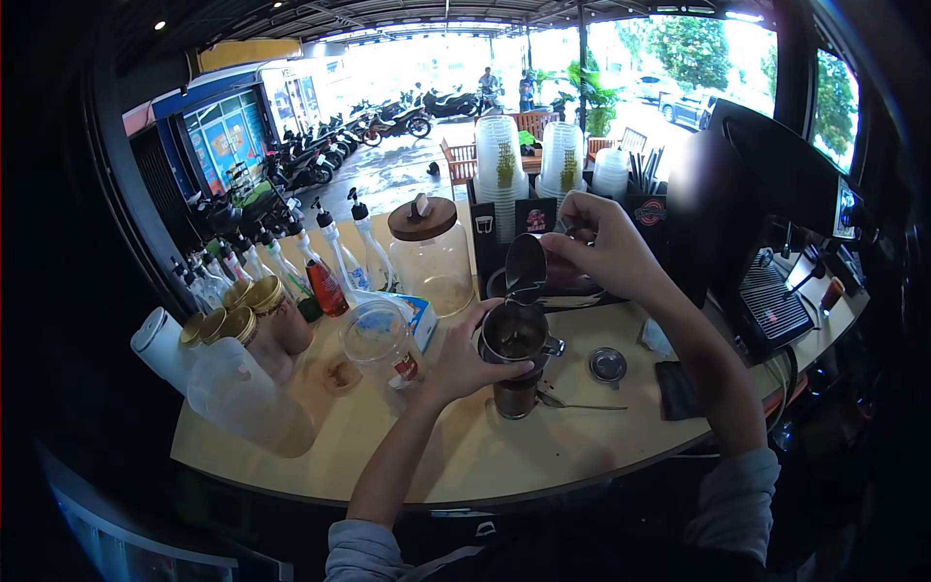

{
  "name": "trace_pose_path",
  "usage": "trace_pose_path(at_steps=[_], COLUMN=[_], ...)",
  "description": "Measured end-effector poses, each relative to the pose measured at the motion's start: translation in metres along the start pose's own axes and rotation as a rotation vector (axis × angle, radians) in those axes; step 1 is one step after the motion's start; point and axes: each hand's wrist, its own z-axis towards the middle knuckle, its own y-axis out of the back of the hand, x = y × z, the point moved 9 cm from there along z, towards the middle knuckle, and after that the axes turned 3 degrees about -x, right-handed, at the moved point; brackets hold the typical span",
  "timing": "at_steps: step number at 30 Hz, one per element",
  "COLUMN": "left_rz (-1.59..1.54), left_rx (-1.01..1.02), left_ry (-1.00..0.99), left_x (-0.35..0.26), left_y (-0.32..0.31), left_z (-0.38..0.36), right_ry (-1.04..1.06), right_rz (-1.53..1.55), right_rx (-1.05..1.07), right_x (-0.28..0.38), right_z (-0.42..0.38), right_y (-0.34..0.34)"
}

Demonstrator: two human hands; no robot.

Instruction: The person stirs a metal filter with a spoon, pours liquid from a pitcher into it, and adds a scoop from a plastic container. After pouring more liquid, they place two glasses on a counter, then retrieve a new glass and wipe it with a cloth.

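Note:
In my right hand (pixel 606 247) is a small dark metal pitcher (pixel 525 262), gripped at its handle side and tipped to the left. A thin stream of liquid falls from its lip into a metal coffee drip filter (pixel 516 333) with a small side handle. My left hand (pixel 464 356) wraps round the filter, thumb in front and fingers behind. Dark contents show inside it. Directly below stands a glass (pixel 515 400), partly hidden by the filter and my hand. Beside the glass lies a spoon (pixel 587 406). A round metal lid (pixel 608 365) rests to the right.
Clear jars (pixel 383 335), gold-lidded jars (pixel 276 315), and pump bottles (pixel 328 281) crowd the left side. A wooden-lidded jar (pixel 432 257) and stacked plastic cups (pixel 499 170) stand behind. To the right are a folded dark cloth (pixel 682 390) and an espresso machine (pixel 776 291).

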Motion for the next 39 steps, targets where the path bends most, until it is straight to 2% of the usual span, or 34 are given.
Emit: trace_pose_path(at_steps=[5,20,23,32,39], left_rz=[-0.008,-0.055,-0.064,-0.032,-0.053], left_rx=[0.016,0.053,0.050,0.028,0.023], left_ry=[0.012,-0.048,-0.048,-0.032,-0.039], left_x=[-0.003,-0.011,-0.010,-0.009,-0.012], left_y=[-0.001,-0.006,-0.008,-0.006,-0.007], left_z=[-0.004,-0.006,-0.007,-0.009,-0.009], right_ry=[0.063,-0.010,0.036,0.071,0.030], right_rz=[-0.065,0.048,-0.035,-0.023,-0.006], right_rx=[-0.014,-0.047,-0.047,-0.044,-0.033], right_x=[0.004,0.003,0.000,0.007,0.007], right_z=[-0.001,-0.008,-0.006,-0.008,-0.011], right_y=[0.001,0.005,0.004,0.000,0.002])
